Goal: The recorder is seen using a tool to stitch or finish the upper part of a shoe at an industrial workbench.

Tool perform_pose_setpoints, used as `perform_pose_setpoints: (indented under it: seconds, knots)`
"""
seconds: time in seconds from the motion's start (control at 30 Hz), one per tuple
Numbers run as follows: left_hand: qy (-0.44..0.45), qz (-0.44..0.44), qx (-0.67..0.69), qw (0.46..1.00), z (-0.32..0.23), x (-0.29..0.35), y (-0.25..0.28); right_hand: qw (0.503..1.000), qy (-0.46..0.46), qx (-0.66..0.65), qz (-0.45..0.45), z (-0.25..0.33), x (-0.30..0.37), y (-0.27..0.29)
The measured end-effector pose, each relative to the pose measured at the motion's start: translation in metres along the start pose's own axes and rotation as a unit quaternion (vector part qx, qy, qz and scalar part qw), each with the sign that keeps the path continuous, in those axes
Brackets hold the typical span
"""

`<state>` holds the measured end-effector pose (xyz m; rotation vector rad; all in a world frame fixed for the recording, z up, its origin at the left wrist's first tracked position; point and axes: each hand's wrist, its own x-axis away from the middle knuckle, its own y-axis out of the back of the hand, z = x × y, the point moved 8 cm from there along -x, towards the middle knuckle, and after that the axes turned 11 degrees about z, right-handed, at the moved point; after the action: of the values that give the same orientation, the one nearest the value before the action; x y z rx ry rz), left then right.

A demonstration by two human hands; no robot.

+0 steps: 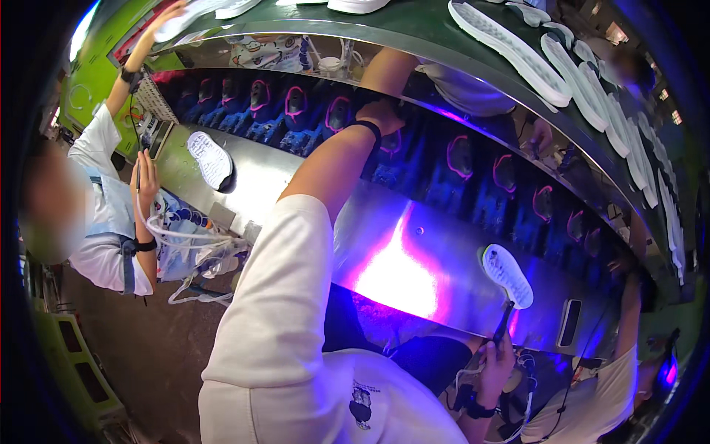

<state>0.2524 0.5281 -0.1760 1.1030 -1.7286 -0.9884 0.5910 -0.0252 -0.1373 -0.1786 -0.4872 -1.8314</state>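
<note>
My left hand point(381, 117) reaches across the bench to a row of dark shoe uppers with glowing pink edges; one shoe upper point(391, 142) sits just below it. Its fingers are bent away into the dark, and I cannot tell whether they grip anything. Low on the right, my right hand point(494, 374) is closed around a slim black-handled brush point(504, 323), with a pale tube near the wrist. The brush's tip meets the lower end of a white shoe sole point(507, 277), which lies tilted on the metal bench.
A metal bench point(466, 277) spans the middle, brightly lit in violet. Above, a shelf point(414, 33) bears several white soles point(510, 55). At left a co-worker point(103, 214) holds a tubed tool near another sole point(210, 160); another person point(592, 399) is at right.
</note>
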Motion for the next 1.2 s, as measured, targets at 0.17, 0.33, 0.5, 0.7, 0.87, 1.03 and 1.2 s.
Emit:
perform_pose_setpoints:
  seconds: [0.17,0.33,0.5,0.7,0.87,1.03,1.2]
  knots:
    - [-0.086,-0.152,-0.154,0.972,-0.072,-0.026,-0.013,0.999,-0.015,-0.011,-0.038,-0.017,0.002,0.002]
    - [0.014,-0.294,0.132,0.947,-0.199,0.014,-0.051,0.997,-0.03,-0.015,-0.076,-0.03,0.005,0.012]
    - [0.068,-0.232,0.168,0.955,-0.17,0.01,-0.086,0.998,-0.012,-0.035,-0.05,-0.02,-0.003,0.002]
    - [-0.037,-0.287,0.199,0.936,-0.12,0.018,-0.078,0.998,0.017,-0.043,-0.034,-0.017,-0.007,0.01]
    - [-0.023,-0.367,-0.17,0.914,-0.218,0.048,-0.042,0.995,0.013,-0.079,-0.061,-0.018,-0.007,0.024]
    - [-0.161,-0.007,0.099,0.982,-0.281,-0.001,-0.089,0.993,0.021,-0.084,-0.078,-0.038,0.006,0.032]
    - [-0.072,0.032,0.143,0.987,-0.232,-0.033,-0.122,0.993,0.057,-0.074,-0.073,-0.03,0.018,0.043]
